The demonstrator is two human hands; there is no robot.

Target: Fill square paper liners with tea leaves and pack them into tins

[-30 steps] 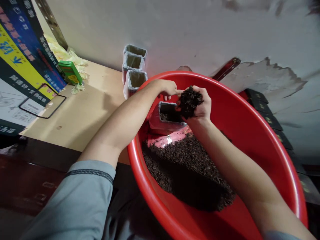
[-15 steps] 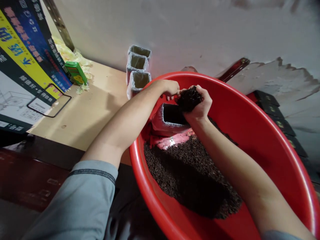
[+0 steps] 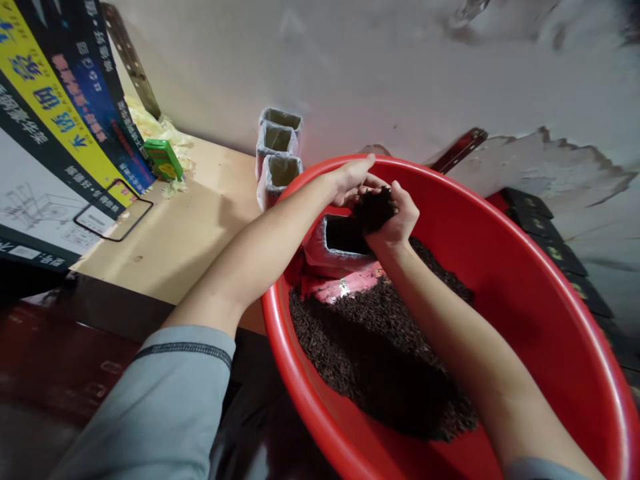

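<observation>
A large red basin (image 3: 500,247) holds a heap of dark, loose, soil-like material (image 3: 370,333). Inside it, near the far left wall, stands a square container wrapped in clear plastic (image 3: 335,262), its inside dark. Above its right side, my right hand (image 3: 399,220) is cupped around a dark clump (image 3: 374,208). My left hand (image 3: 355,180) reaches over the container from the left, fingers apart and bent toward the clump, their tips beside it. Whether those fingertips touch the clump is hard to tell.
Three plastic-wrapped square containers (image 3: 283,172) stand against the wall, left of the basin. A wooden board (image 3: 200,200) carries a green box (image 3: 164,160), a thin wire frame (image 3: 114,238) and a large printed carton (image 3: 55,133). Dark stacked objects (image 3: 555,250) lie right of the basin.
My left hand has opened from a curled shape, its fingers now spread near the clump. My right hand with the clump sits slightly lower and further left. The view has shifted a little.
</observation>
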